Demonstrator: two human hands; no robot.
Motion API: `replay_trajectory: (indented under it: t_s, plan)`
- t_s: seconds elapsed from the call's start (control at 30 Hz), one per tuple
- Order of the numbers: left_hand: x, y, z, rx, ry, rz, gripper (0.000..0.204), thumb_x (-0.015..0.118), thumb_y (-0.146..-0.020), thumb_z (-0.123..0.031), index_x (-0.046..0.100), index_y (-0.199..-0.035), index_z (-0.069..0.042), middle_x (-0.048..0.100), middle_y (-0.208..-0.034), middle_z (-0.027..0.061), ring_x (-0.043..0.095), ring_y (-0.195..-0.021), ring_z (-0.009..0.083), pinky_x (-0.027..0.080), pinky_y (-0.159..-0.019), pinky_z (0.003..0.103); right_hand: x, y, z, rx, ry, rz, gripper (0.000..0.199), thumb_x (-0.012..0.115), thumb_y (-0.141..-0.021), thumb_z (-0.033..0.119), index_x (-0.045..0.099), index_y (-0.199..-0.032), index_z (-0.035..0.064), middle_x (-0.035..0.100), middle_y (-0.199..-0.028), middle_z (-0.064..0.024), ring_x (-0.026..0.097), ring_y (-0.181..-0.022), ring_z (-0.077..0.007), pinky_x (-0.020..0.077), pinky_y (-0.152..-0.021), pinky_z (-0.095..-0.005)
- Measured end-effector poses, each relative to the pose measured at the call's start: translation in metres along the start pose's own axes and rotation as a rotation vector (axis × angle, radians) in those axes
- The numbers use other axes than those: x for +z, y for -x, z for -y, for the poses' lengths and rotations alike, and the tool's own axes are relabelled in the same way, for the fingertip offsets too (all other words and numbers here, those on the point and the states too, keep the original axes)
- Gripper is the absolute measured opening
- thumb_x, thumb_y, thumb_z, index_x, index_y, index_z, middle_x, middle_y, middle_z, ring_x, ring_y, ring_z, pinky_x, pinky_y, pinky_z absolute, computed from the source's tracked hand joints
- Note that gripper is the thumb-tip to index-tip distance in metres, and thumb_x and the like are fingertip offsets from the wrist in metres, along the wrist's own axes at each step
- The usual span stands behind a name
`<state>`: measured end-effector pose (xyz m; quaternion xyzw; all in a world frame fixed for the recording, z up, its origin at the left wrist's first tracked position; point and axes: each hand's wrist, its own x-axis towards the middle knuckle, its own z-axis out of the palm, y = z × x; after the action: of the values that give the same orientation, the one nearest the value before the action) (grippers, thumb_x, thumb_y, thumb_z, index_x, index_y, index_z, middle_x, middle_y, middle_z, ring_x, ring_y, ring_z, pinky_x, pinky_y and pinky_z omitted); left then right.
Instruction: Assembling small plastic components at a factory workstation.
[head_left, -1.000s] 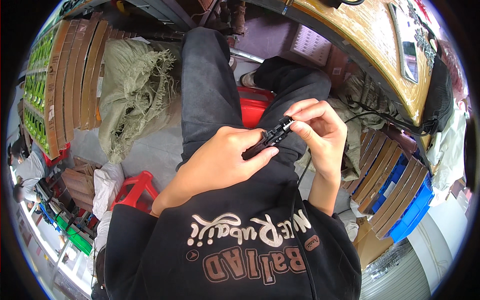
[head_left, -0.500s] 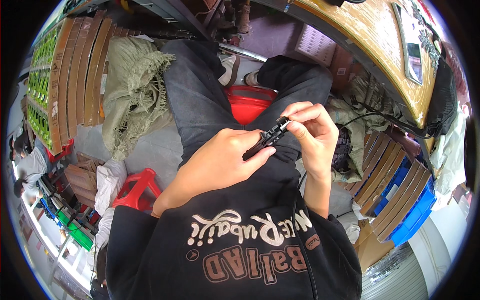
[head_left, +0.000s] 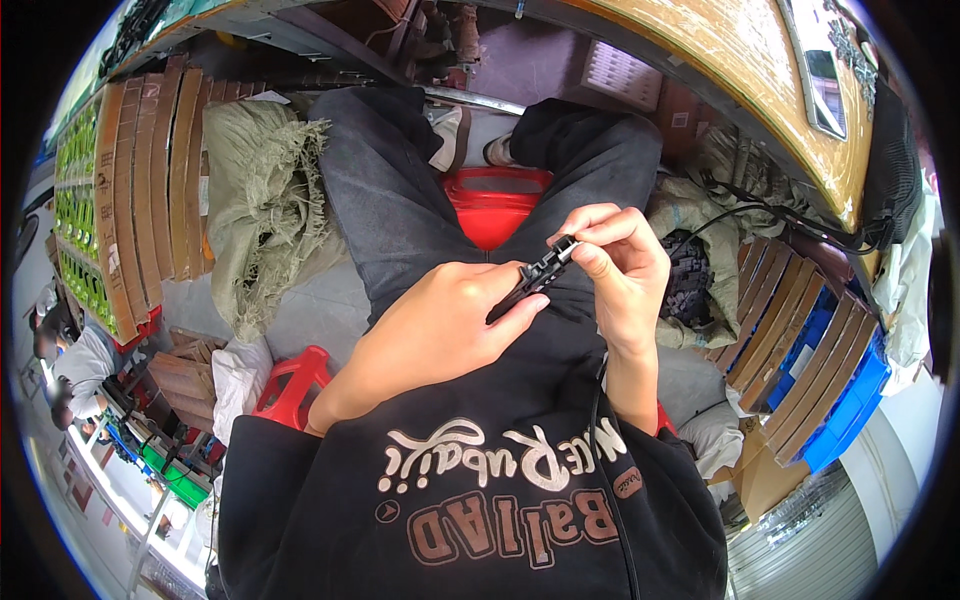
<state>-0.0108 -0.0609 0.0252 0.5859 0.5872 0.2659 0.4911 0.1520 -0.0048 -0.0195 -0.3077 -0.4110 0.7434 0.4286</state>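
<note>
A small, long black part (head_left: 537, 277) with notched edges sits between my two hands above my lap. My left hand (head_left: 445, 315) is closed around its lower end, with the thumb along one side. At the upper end, my right hand (head_left: 632, 265) pinches the tip between thumb and forefinger. Something shiny shows at that tip, too small to name. The fingers hide some of the part's surface. To the right of my knee, an open woven sack (head_left: 712, 322) holds several black pieces (head_left: 688, 280).
A red stool (head_left: 490, 210) stands between my legs, another (head_left: 295, 385) behind at left. A frayed sack (head_left: 262, 215) and stacked cardboard trays (head_left: 160, 190) are at left. A wooden table (head_left: 740, 60), cable (head_left: 745, 210) and blue bins (head_left: 840, 415) are at right.
The view has turned slightly, so the surroundings sit a little differently in it. Both hands keep nearly the same grip on the black part.
</note>
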Motion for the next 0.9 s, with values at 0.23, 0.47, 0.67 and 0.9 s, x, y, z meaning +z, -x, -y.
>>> replay_trajectory:
  t_s: [0.23, 0.47, 0.67, 0.9]
  plan:
    - [-0.006, -0.003, 0.005, -0.036, -0.035, 0.041, 0.014, 0.062, -0.076, -0.01, 0.058, -0.081, 0.002, 0.054, -0.061, 0.0137, 0.051, -0.047, 0.0252, 0.038, -0.045, 0.031, 0.002, -0.005, -0.002, -0.036, 0.092, -0.016, 0.01, 0.057, -0.076, -0.007, 0.052, -0.084, -0.0027, 0.055, -0.09, -0.0137, 0.055, -0.082, -0.0162, 0.0454, -0.073, -0.0273]
    - [-0.009, -0.005, 0.009, -0.046, -0.058, 0.035, 0.014, 0.062, -0.077, -0.011, 0.057, -0.08, 0.002, 0.054, -0.061, 0.0141, 0.051, -0.049, 0.027, 0.038, -0.045, 0.032, 0.002, -0.013, -0.009, 0.061, 0.047, -0.016, 0.01, 0.06, -0.077, 0.001, 0.051, -0.081, -0.0005, 0.055, -0.087, -0.0123, 0.057, -0.08, -0.0209, 0.0484, -0.076, -0.034]
    - [-0.016, -0.006, 0.006, -0.059, -0.057, 0.053, 0.023, 0.059, -0.078, -0.016, 0.049, -0.069, 0.002, 0.051, -0.058, 0.016, 0.053, -0.052, 0.0335, 0.04, -0.047, 0.039, 0.007, -0.016, -0.007, 0.08, 0.078, -0.031, 0.009, 0.059, -0.078, 0.001, 0.052, -0.081, -0.0005, 0.055, -0.087, -0.0124, 0.057, -0.08, -0.02, 0.0487, -0.077, -0.0351]
    - [-0.015, 0.0, 0.013, -0.035, -0.035, -0.001, 0.022, 0.059, -0.078, -0.016, 0.049, -0.069, 0.002, 0.051, -0.057, 0.0161, 0.053, -0.052, 0.0337, 0.04, -0.047, 0.039, 0.013, -0.016, -0.006, 0.082, 0.088, -0.003, 0.01, 0.057, -0.078, -0.006, 0.051, -0.084, -0.002, 0.056, -0.09, -0.013, 0.055, -0.081, -0.0152, 0.0453, -0.075, -0.0267]
